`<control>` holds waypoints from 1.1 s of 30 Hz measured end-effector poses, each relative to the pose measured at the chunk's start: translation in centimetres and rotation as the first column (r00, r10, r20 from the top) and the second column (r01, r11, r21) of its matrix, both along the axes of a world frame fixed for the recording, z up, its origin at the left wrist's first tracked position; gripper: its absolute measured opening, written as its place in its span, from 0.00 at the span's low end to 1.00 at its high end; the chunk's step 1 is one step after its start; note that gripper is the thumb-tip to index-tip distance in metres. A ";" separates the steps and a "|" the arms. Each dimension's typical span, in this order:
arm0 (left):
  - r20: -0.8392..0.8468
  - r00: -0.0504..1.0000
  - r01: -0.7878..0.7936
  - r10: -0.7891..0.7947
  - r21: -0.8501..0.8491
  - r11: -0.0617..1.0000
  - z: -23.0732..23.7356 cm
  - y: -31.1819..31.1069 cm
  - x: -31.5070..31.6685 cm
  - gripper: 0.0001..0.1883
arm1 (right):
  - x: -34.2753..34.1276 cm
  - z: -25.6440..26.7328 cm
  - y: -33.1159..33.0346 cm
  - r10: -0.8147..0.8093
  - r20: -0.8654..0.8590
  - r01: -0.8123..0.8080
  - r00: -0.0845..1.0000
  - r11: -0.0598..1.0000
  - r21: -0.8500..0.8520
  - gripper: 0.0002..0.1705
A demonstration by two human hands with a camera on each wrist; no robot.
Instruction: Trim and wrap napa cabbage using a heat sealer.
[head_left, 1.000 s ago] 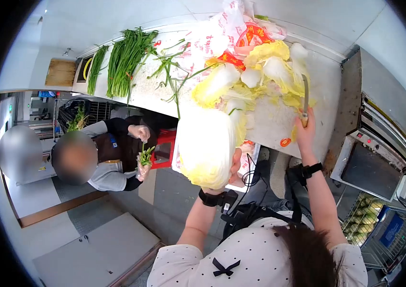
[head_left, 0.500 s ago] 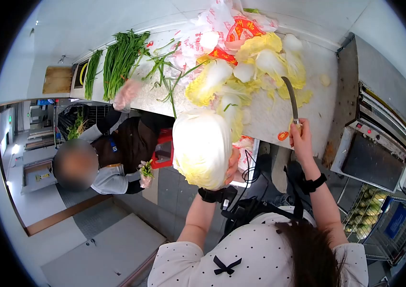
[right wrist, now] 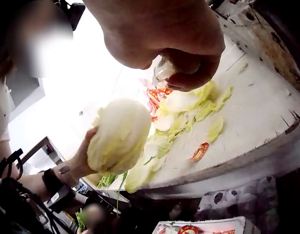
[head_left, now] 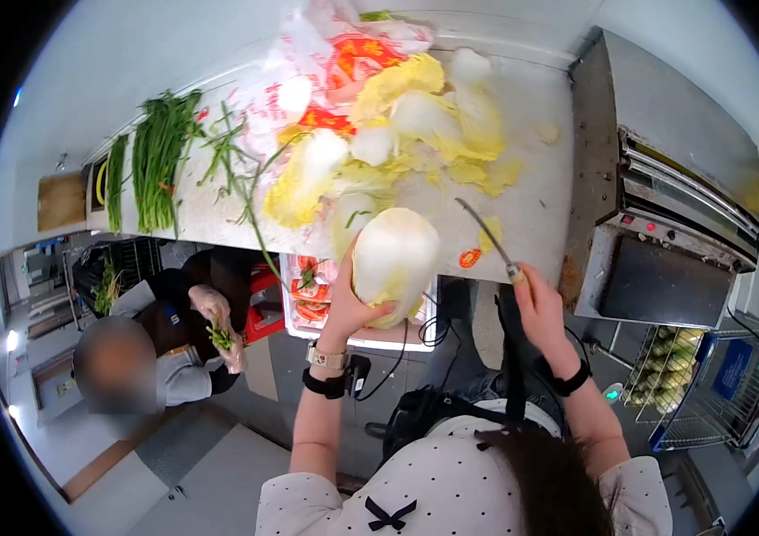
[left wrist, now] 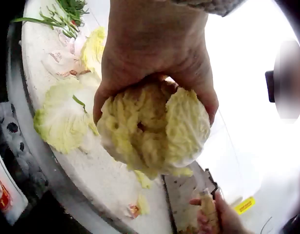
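Note:
A pale napa cabbage is held up in my left hand, near the front edge of the worktop. In the left wrist view the thumb and fingers spread round the leafy yellow end of the cabbage. My right hand grips the wooden handle of a curved knife, its blade slanting up and left, apart from the cabbage. Loose cabbage leaves lie on the white worktop beyond both hands. The right wrist view shows the right fingers curled round the handle, most of which they hide.
Long green stalks and a printed plastic bag lie on the worktop's left half. A white box with red packets sits below its front edge. A metal machine stands right. Another person's gloved hand holds greens at left.
My left hand has turned the cabbage and now shows its thumb side. The right hand has drawn back from the leaves, and the blade now tilts left. The whole view has shifted rightward.

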State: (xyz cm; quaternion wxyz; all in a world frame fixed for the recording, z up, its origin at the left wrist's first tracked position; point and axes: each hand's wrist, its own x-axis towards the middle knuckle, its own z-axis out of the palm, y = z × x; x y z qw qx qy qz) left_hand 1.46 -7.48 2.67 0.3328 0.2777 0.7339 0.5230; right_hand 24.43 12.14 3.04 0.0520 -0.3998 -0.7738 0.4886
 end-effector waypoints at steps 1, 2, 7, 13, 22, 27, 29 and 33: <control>-0.173 0.979 0.088 -0.104 -0.095 0.992 -0.3 1.4 0.1 0.53 | 1.1 -0.4 -0.4 0.049 -0.071 -0.043 0.996 0.996 0.078 0.19; -0.236 0.961 0.109 -0.145 -0.161 0.981 0.1 2.3 0.2 0.52 | 1.4 -0.7 -0.6 0.065 -0.067 -0.058 0.996 0.993 0.099 0.19; -0.458 0.816 0.157 -0.353 -0.413 0.897 -0.2 3.8 0.4 0.48 | 0.2 -2.4 -1.5 0.176 -0.046 -0.160 0.983 0.959 0.235 0.18; -0.549 0.715 0.168 -0.433 -0.466 0.869 -0.8 4.1 0.3 0.46 | -0.6 -5.0 -2.2 0.223 -0.005 -0.216 0.975 0.951 0.219 0.18; -0.504 0.741 0.211 -0.443 -0.452 0.867 -1.8 3.2 -0.9 0.48 | -1.1 -5.6 -1.8 0.317 -0.007 -0.313 0.948 0.940 0.137 0.18; -0.439 0.768 0.241 -0.466 -0.476 0.846 -1.6 3.4 -1.7 0.49 | -2.5 -4.7 -2.0 0.319 0.031 -0.320 0.947 0.936 0.144 0.17; -0.416 0.778 0.251 -0.471 -0.482 0.840 -1.6 3.4 -1.9 0.49 | -2.8 -4.7 -2.1 0.320 0.032 -0.321 0.947 0.936 0.145 0.16; -0.425 0.766 0.270 -0.482 -0.467 0.842 -1.8 3.2 -2.2 0.50 | -3.6 -5.0 -2.0 0.347 0.062 -0.353 0.936 0.923 0.156 0.16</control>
